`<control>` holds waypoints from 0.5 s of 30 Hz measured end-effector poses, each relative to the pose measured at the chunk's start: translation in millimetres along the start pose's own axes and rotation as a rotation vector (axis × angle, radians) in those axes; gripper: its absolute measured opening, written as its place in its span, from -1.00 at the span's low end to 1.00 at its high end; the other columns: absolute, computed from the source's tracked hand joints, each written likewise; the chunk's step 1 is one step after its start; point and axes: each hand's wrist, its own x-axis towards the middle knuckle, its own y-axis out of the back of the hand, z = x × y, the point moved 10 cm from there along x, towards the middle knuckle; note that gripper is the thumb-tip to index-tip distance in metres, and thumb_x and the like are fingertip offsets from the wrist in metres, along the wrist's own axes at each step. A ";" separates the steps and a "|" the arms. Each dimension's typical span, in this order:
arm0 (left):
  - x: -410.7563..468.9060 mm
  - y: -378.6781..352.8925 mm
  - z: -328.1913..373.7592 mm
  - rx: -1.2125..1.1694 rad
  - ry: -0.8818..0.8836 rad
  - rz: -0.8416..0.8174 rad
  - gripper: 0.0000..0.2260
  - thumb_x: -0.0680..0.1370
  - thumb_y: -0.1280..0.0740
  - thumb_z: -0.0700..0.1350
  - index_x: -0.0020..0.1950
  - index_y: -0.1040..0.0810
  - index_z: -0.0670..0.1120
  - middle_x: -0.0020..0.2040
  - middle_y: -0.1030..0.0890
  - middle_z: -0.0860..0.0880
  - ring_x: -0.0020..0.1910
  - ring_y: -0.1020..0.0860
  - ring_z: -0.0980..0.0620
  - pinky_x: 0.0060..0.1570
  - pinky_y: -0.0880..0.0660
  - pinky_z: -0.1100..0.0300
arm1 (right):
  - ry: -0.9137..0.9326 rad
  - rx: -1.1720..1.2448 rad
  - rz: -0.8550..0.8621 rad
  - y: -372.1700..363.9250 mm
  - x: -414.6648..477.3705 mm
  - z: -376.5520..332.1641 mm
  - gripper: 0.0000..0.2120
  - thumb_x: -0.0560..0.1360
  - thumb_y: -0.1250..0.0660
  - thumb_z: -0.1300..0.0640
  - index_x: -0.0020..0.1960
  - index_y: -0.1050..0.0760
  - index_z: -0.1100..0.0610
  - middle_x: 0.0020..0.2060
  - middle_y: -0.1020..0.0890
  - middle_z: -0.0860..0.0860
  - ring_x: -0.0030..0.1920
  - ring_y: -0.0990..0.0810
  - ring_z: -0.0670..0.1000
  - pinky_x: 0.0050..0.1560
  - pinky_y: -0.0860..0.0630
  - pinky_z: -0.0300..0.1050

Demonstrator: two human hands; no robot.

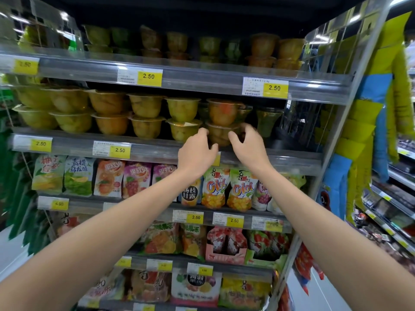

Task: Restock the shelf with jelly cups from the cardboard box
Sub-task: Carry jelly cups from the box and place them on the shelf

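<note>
A stack of two clear jelly cups stands on the second shelf (157, 149), the upper cup (223, 113) with orange fruit sitting on the lower cup (219, 135). My left hand (197, 151) curls round the lower cup's left side. From the right, my right hand (249, 147) holds the same cup, thumb in front and fingers behind. Rows of stacked yellow jelly cups (146, 117) fill the shelf to the left. A green-tinted cup (267, 122) stands to the right of the stack. The cardboard box is out of view.
More jelly cups (262, 50) line the top shelf behind a clear rail. Below hang rows of drink and jelly pouches (215, 187). Yellow price tags (275, 88) run along the shelf edges. A wire side panel (298, 124) closes the shelf's right end, beside a gap.
</note>
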 end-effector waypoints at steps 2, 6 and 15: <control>-11.1 -3.9 0.5 0.039 -0.042 -0.035 -0.60 0.59 -0.25 -0.04 0.41 -0.36 -0.09 0.34 -0.47 -0.04 0.34 -0.40 -0.04 0.17 -0.41 -0.01 | 0.021 -0.092 -0.007 -0.2 -13.6 -0.4 -0.55 0.58 -0.22 0.04 0.40 -0.34 0.22 0.30 -0.48 0.13 0.31 -0.43 0.11 0.25 -0.35 -0.08; -43.4 -9.5 -0.5 0.101 -0.188 -0.066 -0.60 0.59 -0.25 -0.10 0.43 -0.33 -0.13 0.45 -0.33 -0.05 0.42 -0.30 -0.02 0.23 -0.36 0.06 | 0.150 -0.253 -0.071 -11.4 -53.6 -4.4 -0.56 0.56 -0.24 0.13 0.40 -0.34 0.26 0.39 -0.39 0.16 0.43 -0.28 0.13 0.41 -0.23 -0.02; -131.9 -37.4 -84.8 0.214 -0.030 -0.375 -0.55 0.60 -0.25 0.00 0.45 -0.30 -0.11 0.37 -0.43 -0.06 0.29 -0.45 -0.06 0.13 -0.48 0.05 | 0.123 -0.322 -0.612 -86.7 -173.4 20.6 -0.61 0.60 -0.21 0.06 0.39 -0.37 0.17 0.27 -0.53 0.08 0.25 -0.51 0.09 0.15 -0.51 0.05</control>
